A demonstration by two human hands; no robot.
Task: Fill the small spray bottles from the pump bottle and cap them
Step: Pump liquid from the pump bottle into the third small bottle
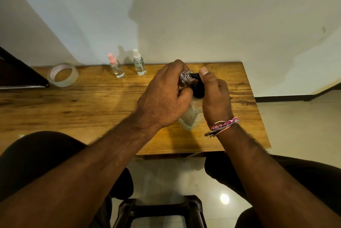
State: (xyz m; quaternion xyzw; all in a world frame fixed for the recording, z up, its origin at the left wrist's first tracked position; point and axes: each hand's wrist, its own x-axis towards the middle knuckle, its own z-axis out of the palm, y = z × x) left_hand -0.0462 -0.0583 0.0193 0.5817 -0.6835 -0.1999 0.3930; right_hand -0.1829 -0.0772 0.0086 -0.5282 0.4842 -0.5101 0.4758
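My left hand [164, 96] grips a small clear uncapped spray bottle [186, 77], its threaded neck held against the black nozzle of the pump bottle. The clear pump bottle [190, 118] stands on the wooden table [92, 107] between my hands. My right hand [215, 96] wraps the black pump head [198, 89], thumb on top of it. Two capped small spray bottles stand at the back edge: one with a pink cap [116, 67], one with a white cap [139, 63]. Both hold clear liquid.
A roll of clear tape [62, 74] lies at the back left of the table. A dark object [18, 72] sits at the far left. The wall runs right behind the table. A dark stool [158, 211] stands below, between my knees.
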